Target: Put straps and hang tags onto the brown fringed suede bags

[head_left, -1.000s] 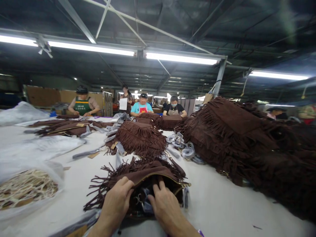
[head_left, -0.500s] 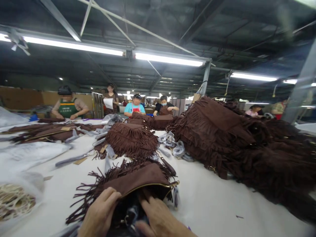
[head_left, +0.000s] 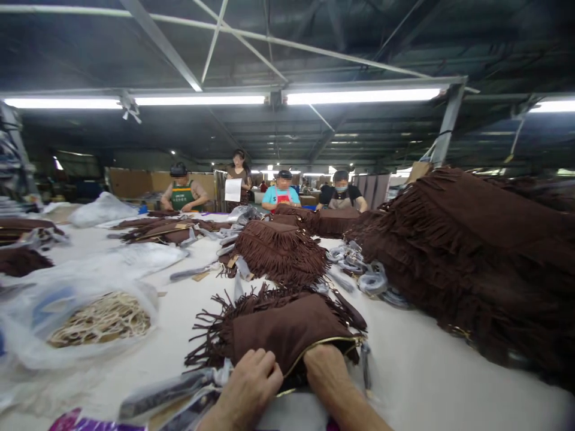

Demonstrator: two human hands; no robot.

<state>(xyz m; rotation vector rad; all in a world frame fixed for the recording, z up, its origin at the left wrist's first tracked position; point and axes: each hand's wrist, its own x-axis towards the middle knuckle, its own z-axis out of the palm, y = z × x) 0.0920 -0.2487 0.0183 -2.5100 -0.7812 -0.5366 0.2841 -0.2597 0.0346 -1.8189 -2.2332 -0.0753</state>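
Note:
A brown suede bag with long fringe [head_left: 283, 329] lies on the white table [head_left: 417, 371] right in front of me, its gold zip [head_left: 326, 348] open. My right hand [head_left: 326, 371] reaches under the zip edge, its fingers hidden inside the bag. My left hand [head_left: 249, 383] sits curled at the bag's near lip. A plastic-wrapped strap [head_left: 166, 389] lies just left of that hand. What the bag contains cannot be seen.
Another fringed bag [head_left: 281, 251] stands just beyond, and a tall heap of them [head_left: 467, 251] fills the right. Bagged coiled straps [head_left: 359, 269] lie between. A plastic bag of cream cord [head_left: 101, 320] is at left. Several co-workers [head_left: 283, 191] stand at the far end.
The view has swung, moving the bag toward the right of the picture. The bag's mouth has narrowed, hiding the dark contents seen earlier, and my right hand now lies under the zip edge.

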